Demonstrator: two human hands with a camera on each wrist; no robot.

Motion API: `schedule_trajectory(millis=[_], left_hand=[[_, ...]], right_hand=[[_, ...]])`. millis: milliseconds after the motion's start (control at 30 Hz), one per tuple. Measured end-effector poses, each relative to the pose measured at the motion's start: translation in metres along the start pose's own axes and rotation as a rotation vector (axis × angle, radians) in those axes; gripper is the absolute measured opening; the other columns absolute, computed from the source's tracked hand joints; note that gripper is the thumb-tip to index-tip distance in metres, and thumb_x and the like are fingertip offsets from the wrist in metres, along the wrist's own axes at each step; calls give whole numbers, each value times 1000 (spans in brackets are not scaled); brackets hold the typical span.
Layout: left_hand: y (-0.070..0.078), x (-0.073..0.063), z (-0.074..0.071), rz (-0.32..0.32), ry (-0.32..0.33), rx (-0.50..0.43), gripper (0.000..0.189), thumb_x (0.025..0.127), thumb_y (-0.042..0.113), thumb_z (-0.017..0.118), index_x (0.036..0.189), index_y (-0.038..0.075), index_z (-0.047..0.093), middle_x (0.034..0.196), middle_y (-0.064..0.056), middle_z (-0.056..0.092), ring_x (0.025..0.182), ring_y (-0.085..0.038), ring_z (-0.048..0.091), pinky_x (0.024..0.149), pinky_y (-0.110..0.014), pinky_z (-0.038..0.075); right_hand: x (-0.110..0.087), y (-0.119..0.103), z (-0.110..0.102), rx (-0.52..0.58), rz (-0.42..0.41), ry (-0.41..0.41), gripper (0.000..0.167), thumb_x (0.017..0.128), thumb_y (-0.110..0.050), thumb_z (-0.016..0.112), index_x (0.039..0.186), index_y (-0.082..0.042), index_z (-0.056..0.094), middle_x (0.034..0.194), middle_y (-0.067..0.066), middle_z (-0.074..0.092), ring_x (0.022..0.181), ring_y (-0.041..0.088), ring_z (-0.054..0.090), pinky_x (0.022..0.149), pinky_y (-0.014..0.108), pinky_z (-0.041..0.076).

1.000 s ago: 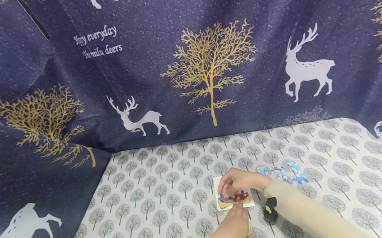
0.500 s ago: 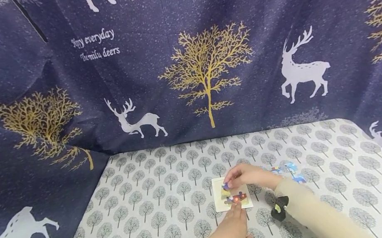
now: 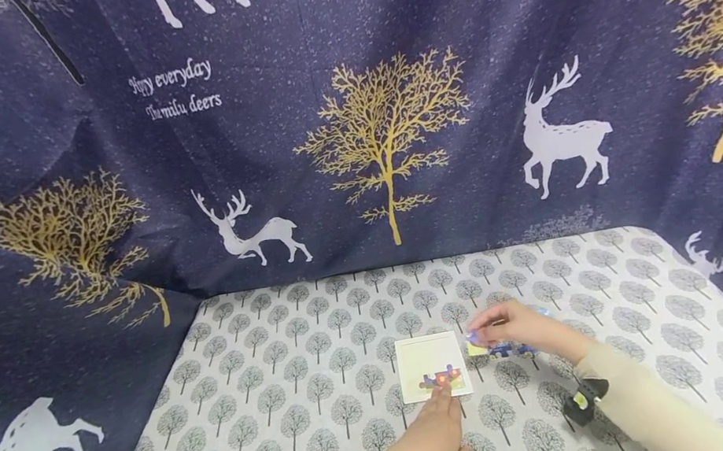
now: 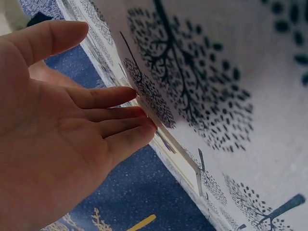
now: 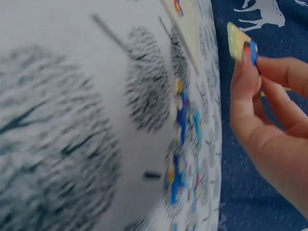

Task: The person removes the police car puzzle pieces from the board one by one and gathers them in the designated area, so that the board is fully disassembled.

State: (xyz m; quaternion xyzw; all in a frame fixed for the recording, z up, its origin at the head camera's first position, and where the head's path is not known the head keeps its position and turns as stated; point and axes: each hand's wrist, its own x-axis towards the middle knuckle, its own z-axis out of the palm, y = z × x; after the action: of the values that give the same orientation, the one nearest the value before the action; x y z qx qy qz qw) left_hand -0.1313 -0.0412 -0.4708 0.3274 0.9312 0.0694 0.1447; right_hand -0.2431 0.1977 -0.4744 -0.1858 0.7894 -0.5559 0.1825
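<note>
A white square puzzle tray [image 3: 415, 356] lies on the table, with a joined red and purple puzzle section [image 3: 441, 377] along its front edge. My left hand [image 3: 429, 437] rests its straight fingertips on the tray's near edge; the left wrist view shows the fingers extended at the rim. To the right of the tray, my right hand [image 3: 514, 323] pinches a puzzle piece [image 5: 242, 45] between thumb and forefinger, raised off the table. This piece is yellow-green with a red and blue patch. Beneath and behind the right hand lie blue puzzle pieces [image 5: 180, 115], partly hidden by it in the head view.
The table is covered with a white cloth [image 3: 278, 415] printed with grey trees. A dark blue curtain [image 3: 340, 181] with deer and golden trees hangs behind it. A black wrist device [image 3: 583, 401] sits on the right sleeve.
My right hand has lifted a puzzle piece out of the tray and carried it right, over toward the blue pieces. The left hand stays at the tray's near edge.
</note>
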Motion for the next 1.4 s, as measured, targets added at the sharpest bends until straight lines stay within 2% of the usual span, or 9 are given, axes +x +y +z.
schedule_trajectory(millis=[233,333,433,533,833,1067,1167,1400], left_hand=[[0,0,-2,16,-7,-10,65,88,28,61,138,-9,43,150,-24,34,141,-33,30,114,-33,28],[0,-1,-3,18,-8,-1,64,88,28,60,138,-9,43,150,-24,34,141,-33,30,114,-34,28],[0,-2,-3,17,-7,8,64,88,28,60,138,-9,43,149,-24,34,141,-33,30,114,-34,28],[0,-2,-2,14,-9,19,64,89,28,59,138,-9,43,149,-24,34,141,-33,30,114,-33,28],[1,-2,-2,2,-17,0,64,88,28,61,138,-8,44,151,-23,32,142,-32,28,114,-34,28],[2,-2,-1,9,-7,9,63,87,25,61,137,-9,45,150,-24,34,141,-33,30,114,-33,29],[1,-1,0,18,1,-4,63,86,24,61,136,-10,45,149,-25,35,141,-34,30,113,-34,29],[0,-2,2,34,18,-2,63,85,22,61,135,-12,45,148,-26,36,140,-35,31,113,-35,29]], right_hand=[[-31,6,-6,45,77,55,36,91,-9,62,119,13,57,92,13,68,71,14,62,69,33,57],[-43,9,-4,23,111,72,35,90,-9,63,118,12,59,88,11,67,69,16,61,66,31,57],[-53,11,2,-1,128,92,32,88,-9,66,113,11,60,90,12,68,74,23,65,67,32,58],[-58,12,8,14,133,96,30,84,-4,68,108,13,61,89,12,68,76,25,66,68,33,59],[-57,17,18,-59,107,115,26,77,-1,72,100,8,66,85,10,68,74,19,64,65,26,57],[-54,14,24,-244,78,220,17,72,-3,78,86,2,70,74,3,65,65,16,59,54,24,53],[-54,13,25,-299,69,237,17,70,-5,80,83,0,71,73,2,66,64,14,58,54,23,51],[-54,11,25,-325,88,257,15,70,-6,82,80,-2,72,70,0,65,61,11,56,52,22,49]])
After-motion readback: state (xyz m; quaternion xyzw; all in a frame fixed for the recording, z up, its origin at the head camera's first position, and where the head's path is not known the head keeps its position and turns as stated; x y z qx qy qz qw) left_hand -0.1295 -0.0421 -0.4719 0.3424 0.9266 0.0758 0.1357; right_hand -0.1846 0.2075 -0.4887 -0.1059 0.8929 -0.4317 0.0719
